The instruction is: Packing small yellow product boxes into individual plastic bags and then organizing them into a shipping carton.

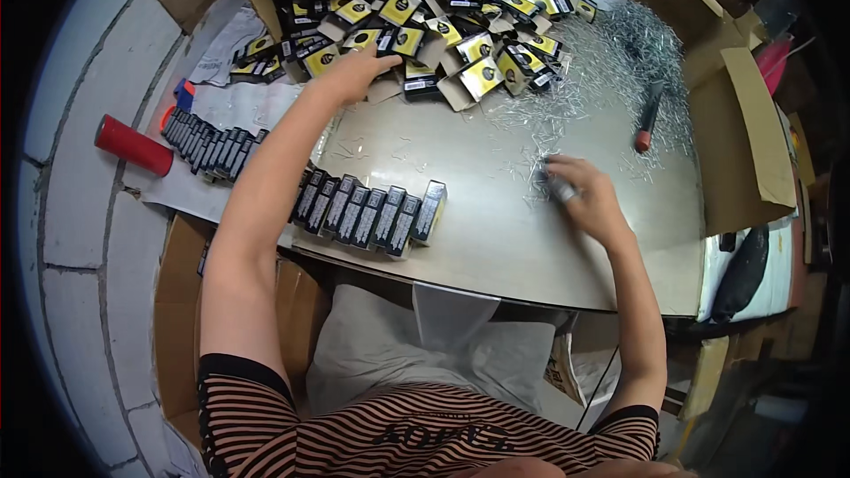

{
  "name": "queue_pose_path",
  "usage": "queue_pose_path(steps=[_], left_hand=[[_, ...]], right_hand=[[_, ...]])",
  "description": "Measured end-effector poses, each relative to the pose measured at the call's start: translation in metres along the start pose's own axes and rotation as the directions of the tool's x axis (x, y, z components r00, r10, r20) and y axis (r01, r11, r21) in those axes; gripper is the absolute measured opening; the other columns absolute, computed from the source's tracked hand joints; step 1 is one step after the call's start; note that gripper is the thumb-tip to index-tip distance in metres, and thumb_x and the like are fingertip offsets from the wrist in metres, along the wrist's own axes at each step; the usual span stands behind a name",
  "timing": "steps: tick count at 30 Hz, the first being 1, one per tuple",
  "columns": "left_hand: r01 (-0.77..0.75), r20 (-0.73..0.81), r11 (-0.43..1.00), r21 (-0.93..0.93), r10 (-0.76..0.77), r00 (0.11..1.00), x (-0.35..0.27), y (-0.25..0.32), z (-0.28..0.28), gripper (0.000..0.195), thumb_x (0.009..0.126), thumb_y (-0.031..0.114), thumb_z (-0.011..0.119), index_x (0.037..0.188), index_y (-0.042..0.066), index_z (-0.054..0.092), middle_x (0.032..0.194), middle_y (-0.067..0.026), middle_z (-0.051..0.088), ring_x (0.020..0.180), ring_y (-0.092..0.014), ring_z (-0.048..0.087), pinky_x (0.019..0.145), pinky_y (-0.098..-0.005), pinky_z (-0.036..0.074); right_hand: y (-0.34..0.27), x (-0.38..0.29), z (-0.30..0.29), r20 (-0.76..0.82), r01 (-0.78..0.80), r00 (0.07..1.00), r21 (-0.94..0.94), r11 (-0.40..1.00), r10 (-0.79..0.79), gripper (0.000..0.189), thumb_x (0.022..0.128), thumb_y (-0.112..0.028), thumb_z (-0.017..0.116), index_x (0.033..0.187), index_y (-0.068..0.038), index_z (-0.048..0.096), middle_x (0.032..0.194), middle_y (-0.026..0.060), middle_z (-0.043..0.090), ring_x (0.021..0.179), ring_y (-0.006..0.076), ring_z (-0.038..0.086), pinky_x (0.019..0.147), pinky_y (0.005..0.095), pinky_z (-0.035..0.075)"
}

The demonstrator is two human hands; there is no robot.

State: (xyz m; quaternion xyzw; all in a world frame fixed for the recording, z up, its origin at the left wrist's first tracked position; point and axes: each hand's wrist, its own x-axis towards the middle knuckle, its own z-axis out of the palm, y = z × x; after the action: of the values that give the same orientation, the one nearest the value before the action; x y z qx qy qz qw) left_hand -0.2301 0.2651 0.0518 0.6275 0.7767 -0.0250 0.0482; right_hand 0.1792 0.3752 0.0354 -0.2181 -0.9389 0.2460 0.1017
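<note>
My left hand (358, 73) reaches to the near edge of a heap of small yellow-and-black cardboard boxes (398, 6), many with flaps standing open. Its fingers touch the boxes there; whether they grip one is unclear. On the right, my right hand (584, 196) holds a small dark object with a silvery part (561, 187), blurred, just over the near end of a spread of thin metal pins (551, 139). A row of closed boxes (365, 216) stands on edge along the table's front left, partly hidden behind my left forearm.
A larger pile of metal pins (641, 46) lies at the back right, with a red-and-black handled tool (647, 123) on it. A red cylinder (133, 146) and an orange-and-blue tape dispenser (179, 101) are at the left. Cardboard walls (744, 139) edge the table (505, 239).
</note>
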Motion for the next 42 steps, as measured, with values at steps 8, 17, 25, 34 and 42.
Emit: queue_pose_path(steps=[8,17,25,34,42], left_hand=[[-0.041,-0.117,0.982,0.185,0.063,0.991,-0.006,0.002,-0.004,0.047,0.069,0.013,0.068,0.112,-0.001,0.055,0.122,-0.0213,0.052,0.11,-0.038,0.056,0.091,-0.0421,0.048],[-0.104,-0.251,0.4,-0.91,-0.336,0.908,-0.178,0.118,-0.034,0.047,0.074,0.019,0.077,0.112,-0.002,0.058,0.093,-0.0085,0.067,0.081,-0.014,0.063,0.075,-0.0289,0.051],[0.378,0.39,-0.097,-0.921,-0.297,0.872,-0.364,0.175,0.167,0.034,0.082,0.004,0.067,0.114,0.0,0.058,0.1,-0.0057,0.065,0.088,-0.014,0.061,0.078,-0.0293,0.05],[0.457,0.45,0.023,-0.889,0.227,0.864,-0.324,0.241,0.236,0.036,0.082,0.007,0.067,0.116,-0.001,0.062,0.097,-0.0038,0.067,0.084,-0.011,0.059,0.074,-0.0284,0.05],[0.589,0.548,-0.231,-0.775,0.22,0.807,-0.341,0.224,0.241,0.042,0.087,0.015,0.068,0.122,-0.007,0.058,0.104,-0.0079,0.067,0.087,-0.011,0.062,0.077,-0.0228,0.049]], right_hand=[[-0.012,0.018,0.054,-0.148,0.0,0.988,-0.249,0.968,-0.038,0.045,0.095,-0.028,0.051,0.136,-0.011,0.047,0.145,0.0169,0.04,0.137,0.0374,0.031,0.113,0.0446,0.026],[-0.054,-0.035,0.063,-0.19,-0.127,0.977,-0.143,0.981,0.099,0.043,0.092,-0.021,0.054,0.133,-0.006,0.05,0.143,0.0175,0.042,0.135,0.0344,0.035,0.111,0.0405,0.031],[-0.059,-0.06,0.07,-0.439,-0.135,0.869,0.231,0.963,0.227,0.045,0.092,-0.017,0.055,0.134,-0.003,0.048,0.141,0.0187,0.044,0.131,0.0311,0.042,0.109,0.0366,0.033],[-0.019,0.022,0.064,-0.439,-0.338,0.882,-0.339,0.878,0.17,0.054,0.092,-0.04,0.052,0.136,-0.01,0.047,0.145,0.0174,0.039,0.137,0.0364,0.031,0.113,0.0431,0.027],[0.028,0.034,0.046,-0.411,-0.289,0.893,-0.208,0.935,0.184,0.052,0.089,-0.04,0.057,0.13,-0.009,0.055,0.14,0.0182,0.046,0.133,0.0364,0.037,0.112,0.0425,0.028]])
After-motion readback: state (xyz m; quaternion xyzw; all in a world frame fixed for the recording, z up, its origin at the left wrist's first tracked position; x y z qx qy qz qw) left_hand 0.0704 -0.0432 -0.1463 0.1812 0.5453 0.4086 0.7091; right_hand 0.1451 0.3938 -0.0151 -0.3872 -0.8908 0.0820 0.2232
